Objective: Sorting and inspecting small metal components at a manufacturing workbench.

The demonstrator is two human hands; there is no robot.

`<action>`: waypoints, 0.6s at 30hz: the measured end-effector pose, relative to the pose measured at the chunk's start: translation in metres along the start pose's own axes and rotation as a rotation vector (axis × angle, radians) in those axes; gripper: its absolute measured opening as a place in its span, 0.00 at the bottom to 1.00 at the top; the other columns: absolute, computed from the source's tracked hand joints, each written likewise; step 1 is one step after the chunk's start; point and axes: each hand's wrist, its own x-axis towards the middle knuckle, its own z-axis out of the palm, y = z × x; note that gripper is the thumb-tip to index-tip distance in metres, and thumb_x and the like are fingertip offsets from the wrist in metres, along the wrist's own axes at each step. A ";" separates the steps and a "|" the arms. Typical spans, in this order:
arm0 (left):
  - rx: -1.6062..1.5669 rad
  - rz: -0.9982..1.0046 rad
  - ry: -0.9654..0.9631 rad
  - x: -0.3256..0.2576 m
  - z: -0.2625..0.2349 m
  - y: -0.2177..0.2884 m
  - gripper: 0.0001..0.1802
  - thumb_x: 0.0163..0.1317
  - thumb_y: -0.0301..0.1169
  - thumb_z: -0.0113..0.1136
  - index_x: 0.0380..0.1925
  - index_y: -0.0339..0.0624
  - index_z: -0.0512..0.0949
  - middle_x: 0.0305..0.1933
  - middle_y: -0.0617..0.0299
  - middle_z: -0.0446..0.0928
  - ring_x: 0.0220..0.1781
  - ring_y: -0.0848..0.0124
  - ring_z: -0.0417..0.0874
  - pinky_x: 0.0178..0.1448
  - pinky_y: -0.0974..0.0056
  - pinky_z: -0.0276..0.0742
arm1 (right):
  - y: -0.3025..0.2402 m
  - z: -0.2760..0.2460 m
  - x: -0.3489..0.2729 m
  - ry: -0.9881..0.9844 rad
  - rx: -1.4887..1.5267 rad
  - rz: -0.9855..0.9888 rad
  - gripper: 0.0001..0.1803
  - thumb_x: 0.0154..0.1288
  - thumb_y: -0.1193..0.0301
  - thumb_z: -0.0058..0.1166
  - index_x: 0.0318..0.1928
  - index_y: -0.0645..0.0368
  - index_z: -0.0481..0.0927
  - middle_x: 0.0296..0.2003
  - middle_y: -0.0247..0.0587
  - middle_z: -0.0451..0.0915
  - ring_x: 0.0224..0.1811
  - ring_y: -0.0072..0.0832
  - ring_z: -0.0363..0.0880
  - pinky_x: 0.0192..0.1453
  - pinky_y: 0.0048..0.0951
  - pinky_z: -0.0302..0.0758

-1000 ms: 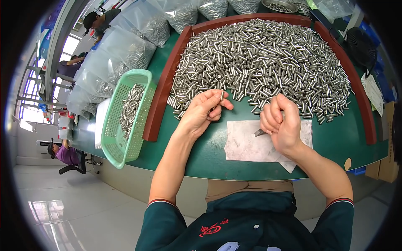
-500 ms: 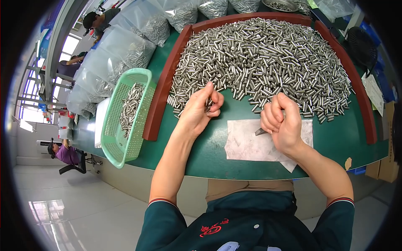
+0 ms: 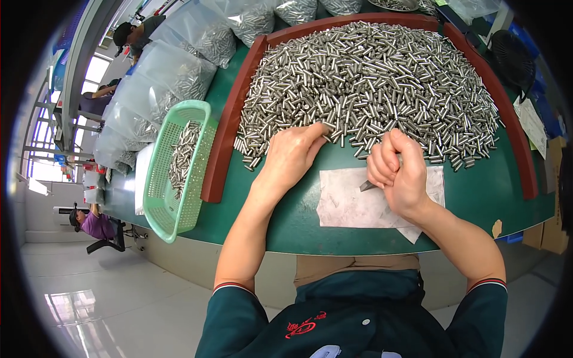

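Reaching the near edge of the pins (image 3: 370, 83), the left hand (image 3: 290, 156) is turned back-up, its fingers narrow, with thumb and forefinger close together; whether a pin sits between them, I cannot tell. The right hand (image 3: 403, 176), to its right, is curled into a fist around a grey piece (image 3: 366, 186), whose flat end juts out on the left, above a stained whitish cloth (image 3: 343, 206).

The pins are short, straight, silver-grey cylinders, much alike in length and thickness. Many carry a bright streak along one side where light catches them; others look duller and darker. They lie at all angles, crossing and overlapping, heaped deep in the middle and thinning toward the near edge, where the green table (image 3: 286, 232) shows. A dark red frame (image 3: 224, 152) bounds them on the left, far and right sides.

More pins lie in a pale green basket (image 3: 192, 203), left of the frame, and in clear bags (image 3: 212, 42) at far left.
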 end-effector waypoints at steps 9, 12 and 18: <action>-0.041 0.020 -0.073 -0.005 0.000 0.003 0.04 0.51 0.25 0.55 0.28 0.38 0.72 0.22 0.54 0.75 0.23 0.59 0.77 0.27 0.61 0.70 | 0.000 0.000 0.001 -0.003 0.022 0.010 0.22 0.65 0.64 0.30 0.13 0.54 0.54 0.07 0.30 0.53 0.09 0.17 0.46 0.14 0.21 0.48; -0.104 -0.065 -0.077 -0.009 -0.002 0.005 0.04 0.51 0.25 0.55 0.27 0.37 0.72 0.22 0.53 0.75 0.24 0.58 0.77 0.27 0.60 0.69 | 0.001 0.001 0.001 -0.005 0.025 0.016 0.22 0.65 0.63 0.30 0.13 0.54 0.54 0.07 0.30 0.53 0.09 0.17 0.45 0.14 0.21 0.48; -0.772 -0.351 -0.125 -0.010 -0.005 -0.003 0.05 0.59 0.28 0.51 0.30 0.38 0.69 0.20 0.70 0.66 0.20 0.82 0.60 0.23 0.77 0.57 | 0.000 0.000 0.001 0.005 0.011 0.006 0.22 0.65 0.64 0.30 0.13 0.54 0.54 0.07 0.29 0.53 0.09 0.17 0.46 0.14 0.21 0.48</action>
